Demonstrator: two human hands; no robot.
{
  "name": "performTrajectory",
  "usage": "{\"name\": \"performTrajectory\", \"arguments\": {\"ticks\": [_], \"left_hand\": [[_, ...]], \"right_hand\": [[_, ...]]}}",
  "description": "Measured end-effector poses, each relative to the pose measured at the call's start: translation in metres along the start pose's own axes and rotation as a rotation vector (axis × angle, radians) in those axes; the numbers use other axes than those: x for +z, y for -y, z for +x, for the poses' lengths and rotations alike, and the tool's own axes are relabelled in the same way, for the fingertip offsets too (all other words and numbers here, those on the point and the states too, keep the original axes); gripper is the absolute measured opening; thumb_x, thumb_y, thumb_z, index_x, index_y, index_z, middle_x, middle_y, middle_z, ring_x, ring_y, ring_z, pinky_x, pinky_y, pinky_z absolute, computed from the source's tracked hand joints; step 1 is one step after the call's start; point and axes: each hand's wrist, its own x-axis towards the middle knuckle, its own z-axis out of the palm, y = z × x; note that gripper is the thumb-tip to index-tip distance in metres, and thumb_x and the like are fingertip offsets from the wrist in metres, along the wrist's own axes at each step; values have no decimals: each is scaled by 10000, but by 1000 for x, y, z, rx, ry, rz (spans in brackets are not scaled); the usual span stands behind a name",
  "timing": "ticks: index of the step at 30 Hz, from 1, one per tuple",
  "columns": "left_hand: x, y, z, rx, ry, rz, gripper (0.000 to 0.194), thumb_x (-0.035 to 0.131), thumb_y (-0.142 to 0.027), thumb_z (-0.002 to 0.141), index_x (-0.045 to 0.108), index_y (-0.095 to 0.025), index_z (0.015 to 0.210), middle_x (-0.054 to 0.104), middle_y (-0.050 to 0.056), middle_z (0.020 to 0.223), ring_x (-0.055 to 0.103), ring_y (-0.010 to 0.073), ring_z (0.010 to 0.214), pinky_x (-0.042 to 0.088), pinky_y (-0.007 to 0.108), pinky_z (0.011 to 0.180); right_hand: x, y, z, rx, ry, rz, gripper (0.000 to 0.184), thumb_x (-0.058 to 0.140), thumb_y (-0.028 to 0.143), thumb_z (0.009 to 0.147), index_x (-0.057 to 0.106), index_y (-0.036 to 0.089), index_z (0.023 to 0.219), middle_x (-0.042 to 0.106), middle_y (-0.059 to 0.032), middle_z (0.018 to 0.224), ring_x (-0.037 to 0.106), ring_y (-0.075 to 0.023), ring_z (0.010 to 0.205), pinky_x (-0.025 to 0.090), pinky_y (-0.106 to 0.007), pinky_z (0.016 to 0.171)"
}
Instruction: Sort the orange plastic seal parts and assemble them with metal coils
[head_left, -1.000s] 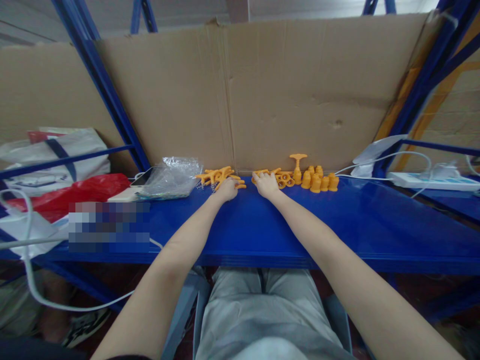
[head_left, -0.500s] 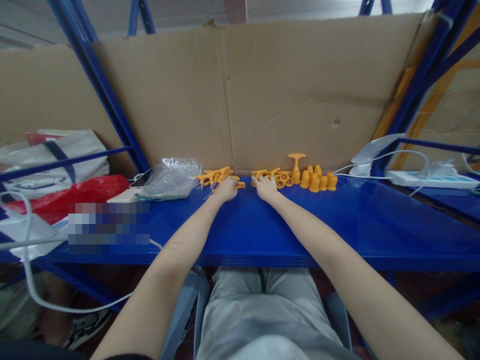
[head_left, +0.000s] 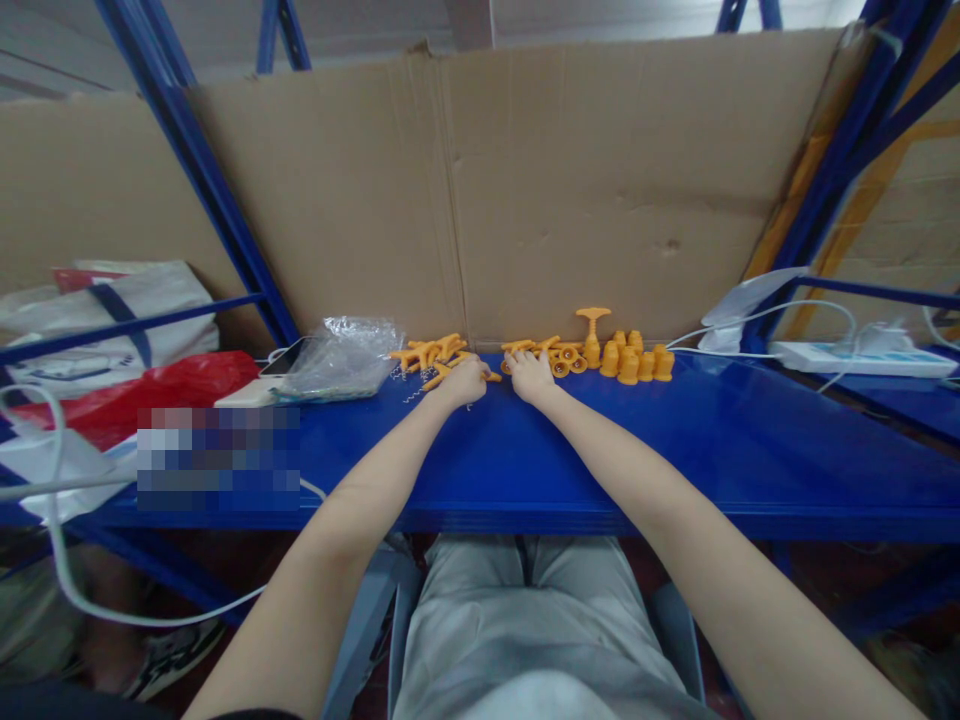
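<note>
My left hand is closed round an orange corkscrew; its handle end pokes out on the right and a bit of metal spiral shows below the fist. Beside it, to the left, lies a pile of orange corkscrew handles with metal spirals. My right hand rests, fingers apart, at the left end of a second group, touching orange pieces. Here orange handles lie behind hollow orange bases tipped on their sides. Past them stands one assembled corkscrew, upright in its base.
Several upright orange bases stand right of the assembled corkscrew. Clear plastic bags and a red bag lie to the left. A cardboard sheet backs the blue table; a white power strip sits at right.
My left hand has moved slightly right and toward me with the corkscrew, away from the pile. The right hand stays nearly in place at the second group.
</note>
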Motion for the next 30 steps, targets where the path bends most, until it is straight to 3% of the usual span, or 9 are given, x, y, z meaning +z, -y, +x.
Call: {"name": "performTrajectory", "arguments": {"ticks": [10, 16, 19, 22, 25, 30], "left_hand": [[-1, -4, 0, 156, 86, -15, 416, 488, -36, 767, 770, -188, 1033, 713, 72, 1053, 652, 184, 1004, 523, 299, 969], [1, -4, 0, 157, 117, 68, 415, 477, -48, 808, 758, -196, 1076, 706, 79, 1111, 630, 200, 1056, 491, 339, 1014], [0, -7, -2, 117, 165, 118, 409, 487, -80, 839, 747, -213, 1125, 684, 86, 1212, 595, 235, 1158, 445, 395, 1081], [-2, -11, -5, 17, 235, 153, 468, 502, -127, 861, 676, -261, 1275, 592, 79, 1395, 506, 273, 1315, 406, 431, 1124], [-5, -16, -8, -70, 298, 154, 550, 464, -152, 893, 553, -292, 1418, 481, 71, 1520, 407, 288, 1418, 367, 462, 1153], [-13, -24, -12, -108, 335, 144, 546, 427, -171, 927, 514, -310, 1448, 421, 58, 1569, 373, 290, 1448, 317, 488, 1183]], "right_hand": [[3, -1, 2, -1, 0, 8, 581, 221, 99, 957, 418, 112, 1503, 501, -195, 1488, 447, -302, 1365, 269, -562, 1129], [3, -2, 3, -10, -48, 23, 548, 270, 137, 962, 431, 93, 1484, 535, -203, 1451, 473, -311, 1331, 262, -556, 1123], [-3, -7, 5, 3, -113, 43, 505, 282, 143, 964, 494, 107, 1420, 597, -198, 1373, 516, -300, 1276, 322, -514, 1075], [-11, -22, 6, 85, -219, 63, 489, 255, 118, 959, 539, 106, 1358, 597, -190, 1367, 531, -287, 1245, 346, -473, 1048], [-12, -48, 5, 224, -303, 76, 528, 239, 90, 945, 505, 93, 1401, 509, -187, 1473, 489, -288, 1292, 297, -494, 1090], [9, -93, -2, 445, -321, 45, 556, 304, 70, 900, 508, 106, 1417, 462, -194, 1510, 394, -298, 1382, 205, -585, 1136]]}}
